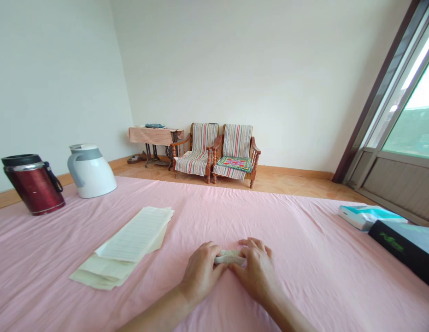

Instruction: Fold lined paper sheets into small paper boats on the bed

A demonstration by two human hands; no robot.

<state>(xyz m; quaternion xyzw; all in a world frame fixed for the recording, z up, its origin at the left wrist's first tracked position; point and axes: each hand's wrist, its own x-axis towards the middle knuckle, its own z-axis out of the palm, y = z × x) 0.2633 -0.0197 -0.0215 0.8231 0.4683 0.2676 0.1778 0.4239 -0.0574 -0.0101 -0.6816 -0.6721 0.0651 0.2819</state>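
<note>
Between my two hands, low over the pink cloth [297, 240], is a small folded piece of paper [230, 258], pale and greenish-white. My left hand [202, 267] grips its left end, thumb and fingers closed on it. At the other end my right hand [257, 267] pinches it with thumb and forefinger, the other fingers reaching out beyond. Both thumbs nearly meet at its near edge. To the left lies a loose stack of lined paper sheets [131, 244], spread a little unevenly. Parts of the folded paper are hidden by my fingers.
A red thermos [36, 186] and a white jug [93, 173] stand at the cloth's left. On the right edge lie a blue-and-white tissue pack [368, 214] and a black box [401, 249]. Beyond are two wooden chairs [237, 143] and a small table [148, 134].
</note>
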